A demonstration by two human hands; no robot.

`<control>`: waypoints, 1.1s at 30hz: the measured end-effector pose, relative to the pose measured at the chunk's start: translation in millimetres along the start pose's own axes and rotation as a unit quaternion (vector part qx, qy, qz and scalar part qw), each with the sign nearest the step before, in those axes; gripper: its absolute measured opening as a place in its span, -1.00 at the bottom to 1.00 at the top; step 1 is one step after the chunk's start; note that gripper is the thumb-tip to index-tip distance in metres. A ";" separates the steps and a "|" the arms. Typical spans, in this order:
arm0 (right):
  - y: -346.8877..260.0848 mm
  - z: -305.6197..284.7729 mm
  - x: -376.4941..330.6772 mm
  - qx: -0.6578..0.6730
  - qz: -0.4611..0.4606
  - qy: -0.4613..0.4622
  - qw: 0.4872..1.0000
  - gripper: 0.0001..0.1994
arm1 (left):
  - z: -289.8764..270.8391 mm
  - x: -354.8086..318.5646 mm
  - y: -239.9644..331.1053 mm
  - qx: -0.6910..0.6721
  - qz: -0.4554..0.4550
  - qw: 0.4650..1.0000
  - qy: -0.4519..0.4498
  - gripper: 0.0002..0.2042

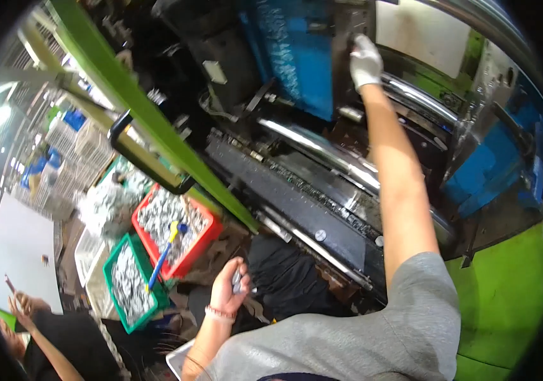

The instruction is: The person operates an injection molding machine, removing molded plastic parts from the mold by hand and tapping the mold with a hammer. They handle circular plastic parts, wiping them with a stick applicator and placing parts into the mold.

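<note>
My left hand (227, 289), bare with a beaded bracelet at the wrist, is held low in front of me. Its fingers curl around small grey metal-looking parts (237, 280). My right arm stretches far forward into a large machine. At its end my right hand (366, 61), in a white glove, is up against the inner edge beside a blue machine block (293, 54). Those gloved fingers look drawn together, and whatever they hold at the tips is too small or hidden to make out. Shiny round bars (322, 152) run below and beside that arm.
A green door frame (150, 120) with a black handle (147, 162) slants across the left. Beyond it stand a red crate (214, 232) and a green crate (119, 244) of small grey parts, with a blue-and-yellow tool (164, 254) across them. Another person (61, 343) is at lower left.
</note>
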State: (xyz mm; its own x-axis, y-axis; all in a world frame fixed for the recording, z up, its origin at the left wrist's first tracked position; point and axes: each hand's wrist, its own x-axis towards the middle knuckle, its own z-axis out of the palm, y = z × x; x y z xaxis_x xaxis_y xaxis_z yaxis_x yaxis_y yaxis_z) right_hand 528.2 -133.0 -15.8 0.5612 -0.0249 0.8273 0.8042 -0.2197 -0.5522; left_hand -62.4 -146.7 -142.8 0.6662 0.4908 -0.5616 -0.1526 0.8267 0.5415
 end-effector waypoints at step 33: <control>-282.0 -130.7 -204.6 0.511 0.205 -0.578 0.602 -0.72 | 121.1 -15.7 67.2 0.081 0.201 0.955 -0.204 -0.79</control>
State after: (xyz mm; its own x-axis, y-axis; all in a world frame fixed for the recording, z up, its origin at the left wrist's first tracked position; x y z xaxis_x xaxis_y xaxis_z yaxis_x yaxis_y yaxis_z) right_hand 161.0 -193.5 -15.9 0.0399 0.9526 0.3015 -0.0802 0.3038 -0.9494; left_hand 5.4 -132.2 -21.8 0.8115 0.5841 -0.0162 -0.3625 0.5251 0.7700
